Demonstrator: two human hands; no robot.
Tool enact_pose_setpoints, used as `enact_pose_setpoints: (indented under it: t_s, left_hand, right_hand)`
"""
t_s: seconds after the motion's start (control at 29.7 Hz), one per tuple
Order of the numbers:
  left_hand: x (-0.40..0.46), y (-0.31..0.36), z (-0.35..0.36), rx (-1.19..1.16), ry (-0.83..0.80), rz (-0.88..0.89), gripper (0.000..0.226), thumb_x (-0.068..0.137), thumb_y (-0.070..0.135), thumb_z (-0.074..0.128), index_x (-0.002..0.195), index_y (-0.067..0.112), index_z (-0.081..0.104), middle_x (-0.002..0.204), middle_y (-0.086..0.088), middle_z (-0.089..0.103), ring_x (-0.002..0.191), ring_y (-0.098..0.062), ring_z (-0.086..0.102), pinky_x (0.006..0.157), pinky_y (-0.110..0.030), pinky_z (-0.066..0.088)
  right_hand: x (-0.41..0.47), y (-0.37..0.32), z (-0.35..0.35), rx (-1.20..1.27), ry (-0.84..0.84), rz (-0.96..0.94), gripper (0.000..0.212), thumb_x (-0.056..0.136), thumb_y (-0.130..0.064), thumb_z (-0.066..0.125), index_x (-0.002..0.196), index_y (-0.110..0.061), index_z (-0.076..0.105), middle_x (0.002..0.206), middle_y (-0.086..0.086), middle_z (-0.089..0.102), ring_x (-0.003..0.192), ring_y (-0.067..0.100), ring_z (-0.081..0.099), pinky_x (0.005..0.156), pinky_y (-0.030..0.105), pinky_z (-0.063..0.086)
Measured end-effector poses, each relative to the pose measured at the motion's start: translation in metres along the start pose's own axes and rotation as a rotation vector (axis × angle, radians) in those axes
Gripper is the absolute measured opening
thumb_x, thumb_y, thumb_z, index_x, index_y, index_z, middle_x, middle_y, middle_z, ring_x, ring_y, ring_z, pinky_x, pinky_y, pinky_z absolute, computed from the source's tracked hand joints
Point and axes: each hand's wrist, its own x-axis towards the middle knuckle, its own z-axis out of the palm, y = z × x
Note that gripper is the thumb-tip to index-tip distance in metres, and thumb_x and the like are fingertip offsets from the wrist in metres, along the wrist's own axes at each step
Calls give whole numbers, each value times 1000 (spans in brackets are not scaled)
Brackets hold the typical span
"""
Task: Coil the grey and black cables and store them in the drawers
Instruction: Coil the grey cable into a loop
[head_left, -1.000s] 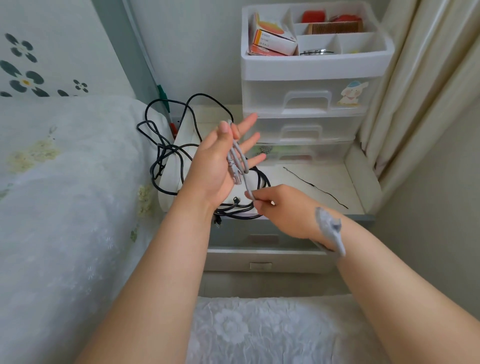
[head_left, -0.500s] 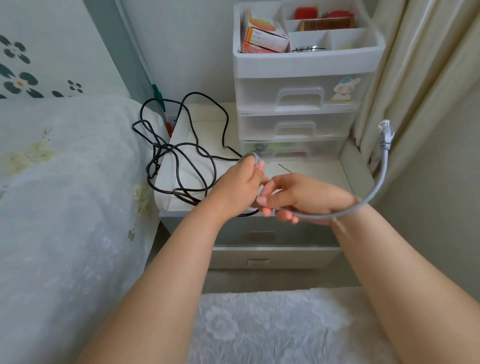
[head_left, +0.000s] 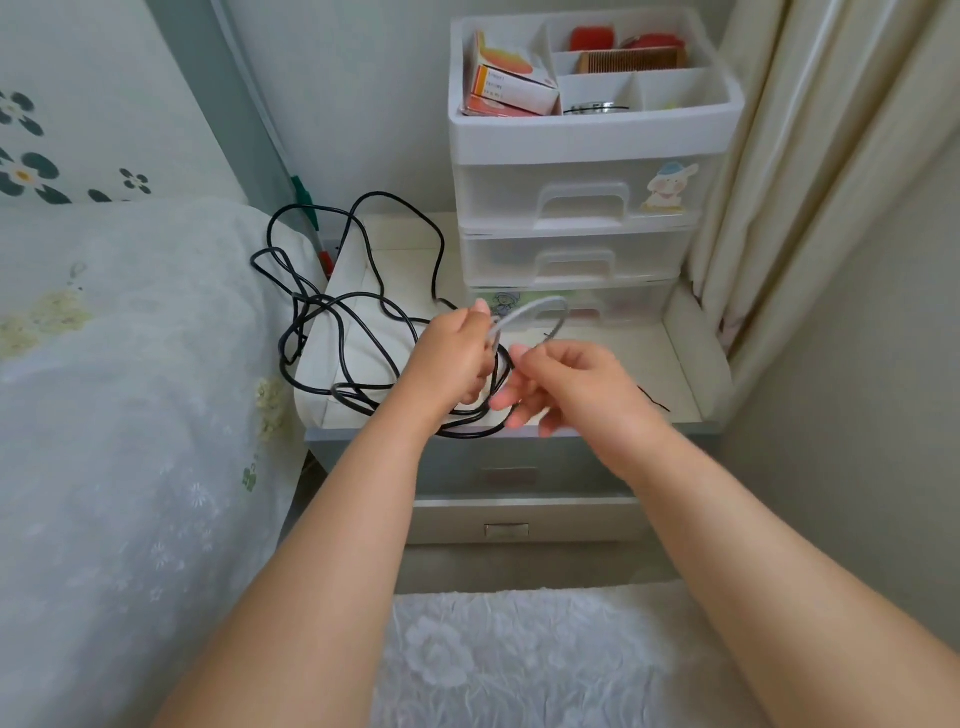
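The grey cable (head_left: 540, 310) forms a small loop above my two hands, over the bedside table. My left hand (head_left: 453, 358) is shut on the gathered coil. My right hand (head_left: 566, 382) pinches the loop's other end just to the right. The black cable (head_left: 343, 312) lies in a loose tangle on the table's left side and spills onto the bed edge. A white plastic drawer unit (head_left: 576, 228) with three translucent drawers, all shut, stands at the back of the table.
The bedside table (head_left: 691, 364) has raised side rims and two shut front drawers (head_left: 506, 522). The unit's top tray (head_left: 597, 135) holds boxes, a comb and red items. A bed (head_left: 119, 389) lies left, a curtain (head_left: 810, 156) right. A thin black thread (head_left: 655, 401) lies on the table.
The long free end of the grey cable that swung out to the right has been drawn in into a small loop above my hands. My left hand went from open to shut on the coil.
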Motion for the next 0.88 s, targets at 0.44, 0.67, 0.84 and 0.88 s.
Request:
enact_pose_setpoints:
  t_s: [0.44,0.67,0.84,0.88]
  left_hand:
    - [-10,17,-9,-503,-483,-113,37,102,33,34,80,9,51,44,7,27,32,-3,22,35,-16,17]
    - [-12,18,-9,-960,-401,-55,34,104,28,27,80,12,45,65,-1,66,37,-3,41,35,-13,33]
    - [-7,15,-18,-1206,-227,-68,38,104,36,26,80,12,43,114,-16,69,64,-10,67,52,-18,53]
    - [-8,15,-19,-1242,-209,-72,37,104,35,26,81,11,43,118,-18,67,70,-13,70,54,-20,55]
  right_hand:
    - [28,10,-14,-557,375,-400,26,99,-36,40,85,-21,55,63,-8,51,61,13,46,58,34,38]
    - [28,8,-7,-185,86,-171,23,102,-18,37,102,-14,60,66,1,45,55,12,43,49,30,54]
    - [20,10,8,-38,87,-230,22,97,-10,48,114,-24,52,81,7,62,56,21,62,54,36,57]
    - [20,11,11,-33,101,-252,14,98,-10,47,105,-20,53,81,7,64,58,21,63,55,35,56]
